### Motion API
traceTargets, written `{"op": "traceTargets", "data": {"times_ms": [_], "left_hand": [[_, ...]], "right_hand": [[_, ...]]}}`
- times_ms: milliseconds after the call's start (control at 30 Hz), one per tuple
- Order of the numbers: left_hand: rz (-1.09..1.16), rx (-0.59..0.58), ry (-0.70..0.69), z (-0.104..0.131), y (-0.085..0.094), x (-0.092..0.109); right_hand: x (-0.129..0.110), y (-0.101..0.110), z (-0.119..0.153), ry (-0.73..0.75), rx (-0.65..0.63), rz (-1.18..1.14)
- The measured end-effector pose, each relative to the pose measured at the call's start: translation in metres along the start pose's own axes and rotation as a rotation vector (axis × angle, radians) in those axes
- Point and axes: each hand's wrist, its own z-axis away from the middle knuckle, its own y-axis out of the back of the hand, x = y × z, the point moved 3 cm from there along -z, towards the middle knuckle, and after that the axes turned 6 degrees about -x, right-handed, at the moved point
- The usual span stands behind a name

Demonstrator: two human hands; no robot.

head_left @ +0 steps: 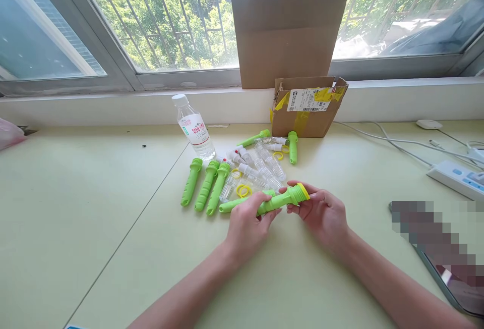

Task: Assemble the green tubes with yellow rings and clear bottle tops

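Note:
My left hand (247, 223) is closed around a green plastic handle (280, 201) with a threaded end pointing right. On the rim of that end sits a yellow ring (304, 190). My right hand (325, 215) has its thumb and fingers curled about the threaded end, touching the ring. Behind my left hand another green handle (230, 207) lies on the table, partly hidden. Beyond my hands are several clear ribbed tubes (270, 160), some with white ends, and loose yellow rings (244, 190). Three green handles (206, 186) lie side by side to the left.
A water bottle (194, 129) and an opened cardboard box (306, 117) stand toward the back of the table (94, 218). More green handles (292, 148) lie near the box. At right are a power strip (456, 177), cables and a phone (434, 273). Windows and a sill are behind.

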Motion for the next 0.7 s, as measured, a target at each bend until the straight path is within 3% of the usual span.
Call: {"op": "traceTargets", "data": {"times_ms": [700], "left_hand": [[-0.01,0.027,-0.05,0.001,0.0044,-0.0007]], "right_hand": [[-0.0046,0.0024,-0.0004,-0.116,-0.045,-0.021]]}}
